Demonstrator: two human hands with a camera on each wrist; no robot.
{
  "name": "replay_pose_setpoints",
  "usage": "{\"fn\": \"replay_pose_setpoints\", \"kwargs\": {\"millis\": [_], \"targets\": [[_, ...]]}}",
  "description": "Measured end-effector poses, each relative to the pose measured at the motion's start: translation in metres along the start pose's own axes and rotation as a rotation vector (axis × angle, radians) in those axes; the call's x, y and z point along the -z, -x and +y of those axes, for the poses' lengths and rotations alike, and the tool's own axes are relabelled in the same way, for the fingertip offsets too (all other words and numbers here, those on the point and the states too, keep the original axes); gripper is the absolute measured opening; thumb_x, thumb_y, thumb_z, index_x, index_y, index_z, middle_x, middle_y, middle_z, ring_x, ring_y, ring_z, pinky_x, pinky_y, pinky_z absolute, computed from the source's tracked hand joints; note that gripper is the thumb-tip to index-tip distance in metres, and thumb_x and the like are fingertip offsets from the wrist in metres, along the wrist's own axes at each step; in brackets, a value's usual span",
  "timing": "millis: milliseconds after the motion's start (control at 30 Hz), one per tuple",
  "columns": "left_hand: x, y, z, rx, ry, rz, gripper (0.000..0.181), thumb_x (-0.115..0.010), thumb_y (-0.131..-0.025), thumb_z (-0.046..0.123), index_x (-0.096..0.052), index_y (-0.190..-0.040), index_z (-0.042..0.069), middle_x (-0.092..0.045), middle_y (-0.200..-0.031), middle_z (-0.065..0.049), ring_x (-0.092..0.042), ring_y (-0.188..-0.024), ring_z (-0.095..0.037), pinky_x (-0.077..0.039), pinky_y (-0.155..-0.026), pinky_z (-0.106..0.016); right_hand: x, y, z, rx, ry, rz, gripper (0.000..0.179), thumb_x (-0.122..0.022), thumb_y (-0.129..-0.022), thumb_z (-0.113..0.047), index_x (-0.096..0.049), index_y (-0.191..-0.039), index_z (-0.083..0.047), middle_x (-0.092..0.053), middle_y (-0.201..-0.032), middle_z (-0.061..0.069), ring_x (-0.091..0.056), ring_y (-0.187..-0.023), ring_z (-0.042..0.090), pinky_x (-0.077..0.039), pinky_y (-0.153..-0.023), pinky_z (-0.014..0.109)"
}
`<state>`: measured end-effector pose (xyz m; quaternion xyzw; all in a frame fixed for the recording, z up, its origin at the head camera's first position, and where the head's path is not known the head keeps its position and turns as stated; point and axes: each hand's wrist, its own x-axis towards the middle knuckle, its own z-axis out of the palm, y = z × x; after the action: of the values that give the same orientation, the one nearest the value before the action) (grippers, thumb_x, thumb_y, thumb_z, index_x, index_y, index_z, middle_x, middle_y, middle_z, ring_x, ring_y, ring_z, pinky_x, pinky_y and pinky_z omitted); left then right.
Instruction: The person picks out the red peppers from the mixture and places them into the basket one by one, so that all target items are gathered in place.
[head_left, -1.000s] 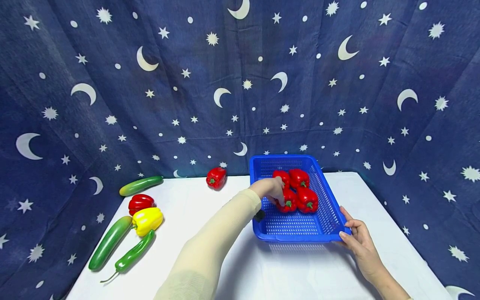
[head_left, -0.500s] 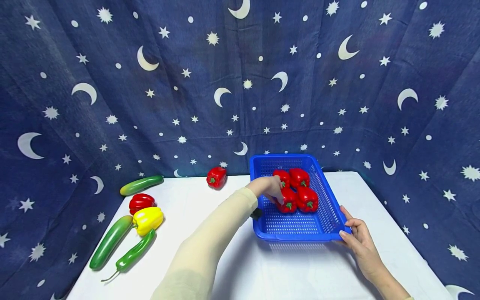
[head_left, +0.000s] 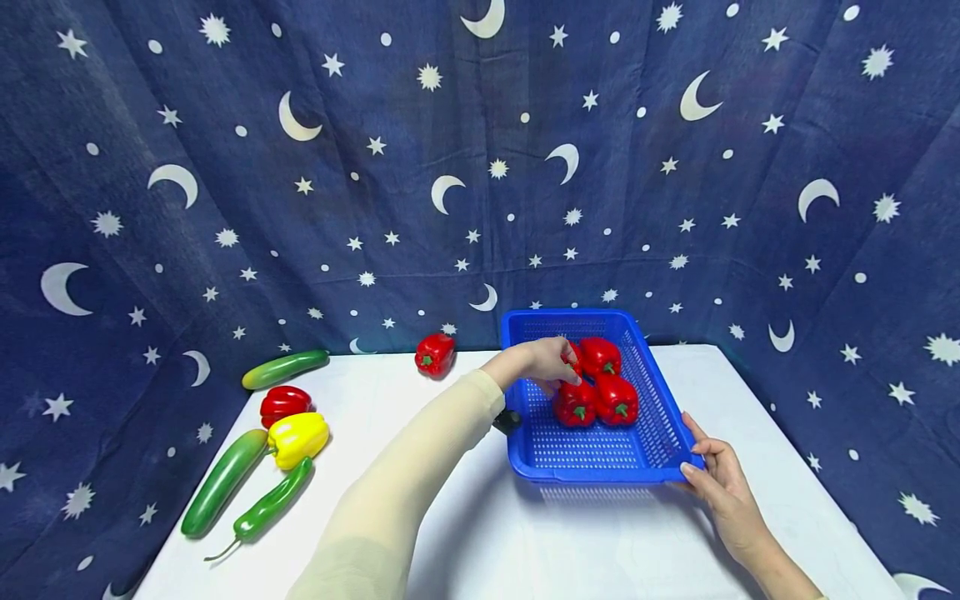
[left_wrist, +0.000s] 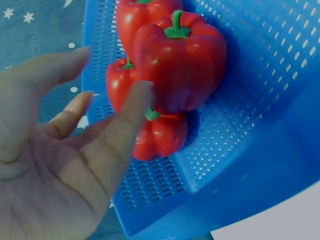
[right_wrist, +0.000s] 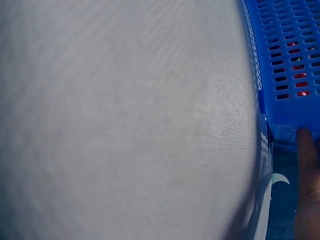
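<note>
Four peppers well inside the blue basket's near rim, left grip loose, right grip around its right corner.

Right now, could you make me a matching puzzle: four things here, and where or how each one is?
1. Yellow pepper
2. Left hand
3. Right hand
4. Blue basket

A. Grips the basket's near right corner
B. Contains four red peppers
C. Reaches into the basket
D. Lies beside a green chili

Pairs: 1-D, 2-C, 3-A, 4-B
</note>
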<state>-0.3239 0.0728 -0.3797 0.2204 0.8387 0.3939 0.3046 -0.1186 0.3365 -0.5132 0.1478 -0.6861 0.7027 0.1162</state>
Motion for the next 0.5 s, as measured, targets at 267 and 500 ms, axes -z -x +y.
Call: {"fn": "replay_pose_setpoints", "kwargs": {"millis": [267,500], "targets": [[0.016,0.004,-0.003,-0.157,0.053,0.077,0.040,-0.068,-0.099,0.012,-0.055,-0.134,-0.001,-0.062,-0.109,-0.011,-0.065,-0.106,-0.039,-0.061,-0.082,-0.046,0.000,0.000,-0.001,0.000,0.008,0.003,0.020,-0.039,-0.104,0.009,-0.037,-0.120,-0.003,-0.020,-0.170,0.002,-0.038,-0.141,0.001,-0.055,-0.088,0.023],[0.026,0.008,-0.012,-0.249,0.096,0.161,0.043,-0.067,-0.099,0.015,-0.054,-0.140,0.006,-0.058,-0.136,-0.016,-0.065,-0.114,-0.030,-0.059,-0.088,-0.047,-0.001,0.000,-0.002,0.007,0.003,0.005,0.020,-0.039,-0.105,0.009,-0.037,-0.121,-0.004,-0.020,-0.169,0.001,-0.038,-0.141,0.001,-0.056,-0.088,0.023]]}}
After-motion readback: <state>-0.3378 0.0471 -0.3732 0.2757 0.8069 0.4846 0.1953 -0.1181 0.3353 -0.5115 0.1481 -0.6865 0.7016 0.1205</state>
